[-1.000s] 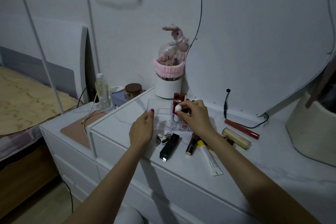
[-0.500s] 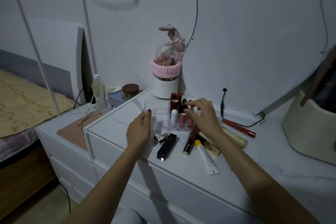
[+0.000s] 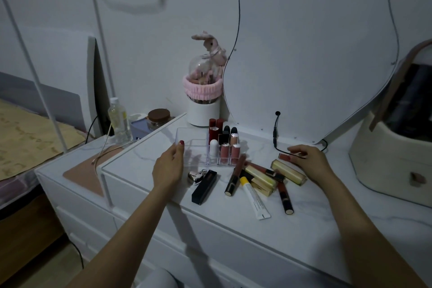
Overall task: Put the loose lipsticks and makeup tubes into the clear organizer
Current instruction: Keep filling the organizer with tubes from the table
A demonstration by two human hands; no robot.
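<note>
1. Clear acrylic organizer (image 3: 187,145) sits at the back of the white dresser top (image 3: 149,163); its right-hand cells already hold upright lipsticks, the left compartment looks empty.
2. My left hand (image 3: 167,167) rests against the organizer's front-left corner, fingers fairly straight, thumb up on the rim, steadying it.
3. My right hand (image 3: 308,159) lies over a red lip-gloss tube (image 3: 284,156) by the mirror base; fingers curl onto it, though I cannot tell whether the grip has closed.
4. Loose pile between my hands: gold lipstick case (image 3: 288,172), black square lipstick (image 3: 204,186), dark gloss wand (image 3: 235,176), white squeeze tube with yellow cap (image 3: 253,197), second dark gloss (image 3: 284,197).
5. Handling judgement: all light, rigid, glossy plastic, likely to roll or slip; pinch mid-barrel. The squeeze tube is soft, so hold it near the cap.
6. Organizer is light and may slide, hence the bracing hand.
7. Obstacles: black power cable (image 3: 275,133) trails just beside the red tube; silver heart-shaped compact (image 3: 196,176) lies in front of the organizer; cream vanity case (image 3: 383,159) stands to the right.
</note>
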